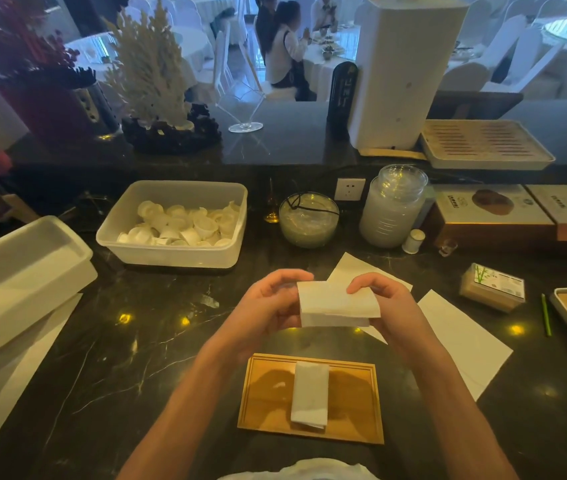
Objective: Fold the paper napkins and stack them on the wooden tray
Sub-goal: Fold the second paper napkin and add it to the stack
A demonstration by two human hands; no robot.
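- Left hand [268,299]: raised above the worktop [129,341], fingers curled round the left edge of a partly folded napkin [335,306].
- Right hand [386,303]: pinches the napkin's right edge, fingertips on its upper face; the napkin is held in the air between both hands.
- Wooden tray [264,393]: lies on the dark marbled worktop just below the hands, nearest the person.
- Folded napkin [309,393]: a narrow white strip lying lengthwise in the middle of the tray.
- Unfolded napkins [462,341]: flat on the worktop to the right of the tray, partly behind the right hand.
- Plastic tub [178,251]: farther back on the left, holding small white cups.
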